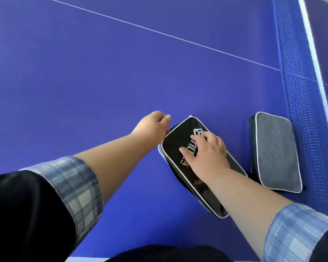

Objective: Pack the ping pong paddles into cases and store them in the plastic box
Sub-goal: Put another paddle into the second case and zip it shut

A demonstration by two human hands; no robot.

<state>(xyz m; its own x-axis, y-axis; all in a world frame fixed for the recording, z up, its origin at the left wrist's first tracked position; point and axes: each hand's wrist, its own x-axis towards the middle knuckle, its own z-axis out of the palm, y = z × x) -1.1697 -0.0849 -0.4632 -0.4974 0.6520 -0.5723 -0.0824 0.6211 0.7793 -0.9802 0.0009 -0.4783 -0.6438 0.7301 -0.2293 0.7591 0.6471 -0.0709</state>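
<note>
Head view, looking down on the blue table (102, 72). Near the right side, a black case (180, 146) with white piping and white lettering, lying flat and slanted, one end far, the other end near. Right hand (209, 154) laid open and flat on top of it, fingers spread over the lettering, gripping nothing; probably pressing down so that the case does not slide. Left hand (153, 125) at the far left corner of the same case, fingers curled closed and touching the edge there. Most likely pinching the zipper pull, but the pull itself is hidden under the fingers, so not possible to tell for certain. Hence the two-hand arrangement: one to anchor, one to run the zipper.

Just right of the black case, apart from it, a grey case (275, 150) with white piping, flat on the table and close beside the net (299, 91) (appears closed already). No bare paddle seen, no plastic box in view. Judged step: closing the black case, storing not yet begun.
</note>
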